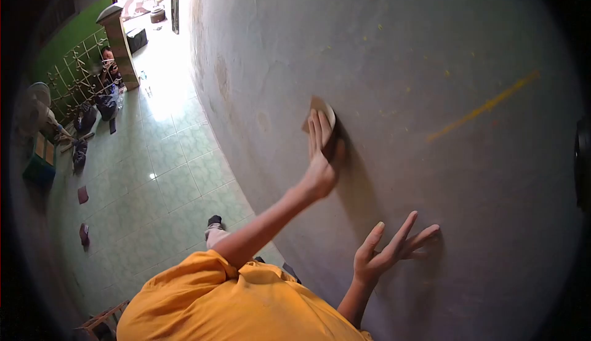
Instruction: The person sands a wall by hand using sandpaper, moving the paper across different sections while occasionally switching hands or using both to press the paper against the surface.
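Left hand (pixel 321 159) pins sandpaper (pixel 319 103) to the wall (pixel 431 45), right hand (pixel 391 252) wide open.
The sandpaper sits high on the grey wall under straight fingers; lower down, the right palm rests flat there, fingers splayed.

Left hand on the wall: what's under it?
A tan sheet, likely sandpaper, is pressed flat against the grey wall under the left hand. Only its top edge and left corner show past the fingers; the rest, and the wall behind it, is covered.
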